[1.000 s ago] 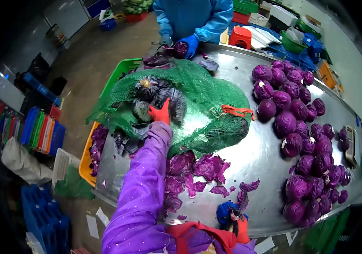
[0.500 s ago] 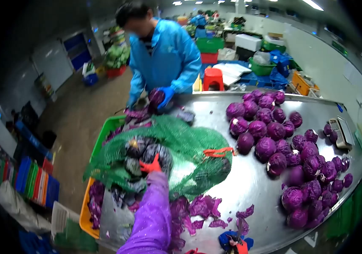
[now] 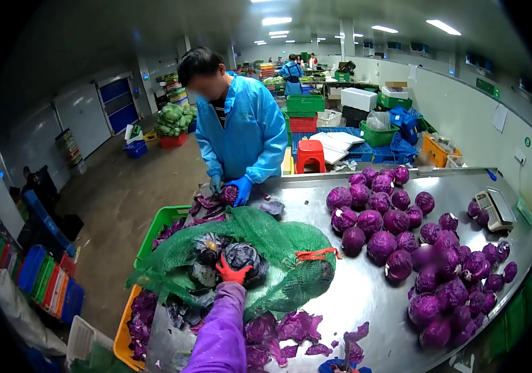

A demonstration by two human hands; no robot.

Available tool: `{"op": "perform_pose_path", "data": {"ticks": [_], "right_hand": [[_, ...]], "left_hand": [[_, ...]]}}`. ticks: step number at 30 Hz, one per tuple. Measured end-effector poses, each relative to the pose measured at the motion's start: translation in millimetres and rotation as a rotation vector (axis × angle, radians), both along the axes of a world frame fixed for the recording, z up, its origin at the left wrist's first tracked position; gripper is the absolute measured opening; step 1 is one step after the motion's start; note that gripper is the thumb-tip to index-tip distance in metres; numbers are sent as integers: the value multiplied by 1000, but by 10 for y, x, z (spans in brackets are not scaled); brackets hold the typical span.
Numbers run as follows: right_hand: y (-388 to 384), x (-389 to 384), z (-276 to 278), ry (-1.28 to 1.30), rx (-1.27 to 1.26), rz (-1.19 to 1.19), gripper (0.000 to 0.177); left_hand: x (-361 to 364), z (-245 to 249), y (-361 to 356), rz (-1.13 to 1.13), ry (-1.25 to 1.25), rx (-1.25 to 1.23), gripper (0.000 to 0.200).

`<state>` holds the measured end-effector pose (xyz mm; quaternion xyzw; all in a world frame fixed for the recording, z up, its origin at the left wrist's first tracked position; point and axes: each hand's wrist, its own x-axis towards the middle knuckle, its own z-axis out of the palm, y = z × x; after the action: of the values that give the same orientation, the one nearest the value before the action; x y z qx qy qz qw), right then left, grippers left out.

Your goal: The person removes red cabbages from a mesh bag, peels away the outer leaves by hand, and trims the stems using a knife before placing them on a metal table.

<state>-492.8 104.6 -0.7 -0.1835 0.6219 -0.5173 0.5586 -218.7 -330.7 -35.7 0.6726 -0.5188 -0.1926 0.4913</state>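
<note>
My left hand [image 3: 233, 273], in a red glove under a purple sleeve, grips a dark red cabbage [image 3: 244, 256] with its outer leaves on. That head lies in the mouth of a green mesh bag [image 3: 297, 239], among other dark heads. An orange-red tie [image 3: 317, 254] lies on the bag. At the bottom edge, my right hand [image 3: 342, 367] shows only in part, with blue and red on it. A thin dark piece sticks up from it; what it is I cannot make out. Torn purple leaves [image 3: 300, 326] lie between the hands.
Trimmed red cabbages [image 3: 381, 245] are heaped on the right of the metal table [image 3: 353, 295], near a scale [image 3: 496, 210]. Across the table a co-worker [image 3: 241, 130] in blue holds a cabbage. Green [image 3: 152, 233] and orange [image 3: 120, 332] crates with leaves stand at the left edge.
The view has tilted up, so the table sits lower in it. My left hand has shifted slightly right with the cabbage. Less of my right hand shows at the bottom edge.
</note>
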Motion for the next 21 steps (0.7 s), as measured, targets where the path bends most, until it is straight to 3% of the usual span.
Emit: {"op": "perform_pose_path", "data": {"ticks": [2, 8, 10, 12, 13, 14, 15, 17, 18, 20, 21], "right_hand": [[-9, 31, -4, 17, 16, 8, 44], [-98, 109, -10, 68, 44, 43, 45], [-117, 124, -26, 81, 54, 56, 45], [-115, 134, -38, 94, 60, 64, 45], [-115, 142, -35, 97, 62, 66, 46], [-103, 145, -42, 100, 64, 69, 46], [-73, 153, -42, 105, 68, 72, 46], [-18, 156, -47, 109, 77, 76, 46], [22, 164, -53, 110, 74, 79, 47], [118, 169, -80, 120, 63, 84, 47], [181, 168, -123, 131, 55, 90, 47]], "left_hand": [[16, 84, -9, -37, 26, 78, 133], [90, -280, -171, -140, 213, -96, 128], [74, -379, -229, -83, 267, -162, 113], [65, -471, -192, -210, 735, -248, 101], [27, -89, 117, -253, 1011, -116, 102], [119, -303, 50, -300, 682, -294, 86], [144, -584, 148, -305, 998, -165, 79], [260, -327, 756, -409, 1111, -69, 71], [459, -419, 1000, -517, 907, -108, 70], [472, 468, 1611, -531, 1108, 6, 79], [531, 600, 1945, -517, 1107, 64, 87]]}}
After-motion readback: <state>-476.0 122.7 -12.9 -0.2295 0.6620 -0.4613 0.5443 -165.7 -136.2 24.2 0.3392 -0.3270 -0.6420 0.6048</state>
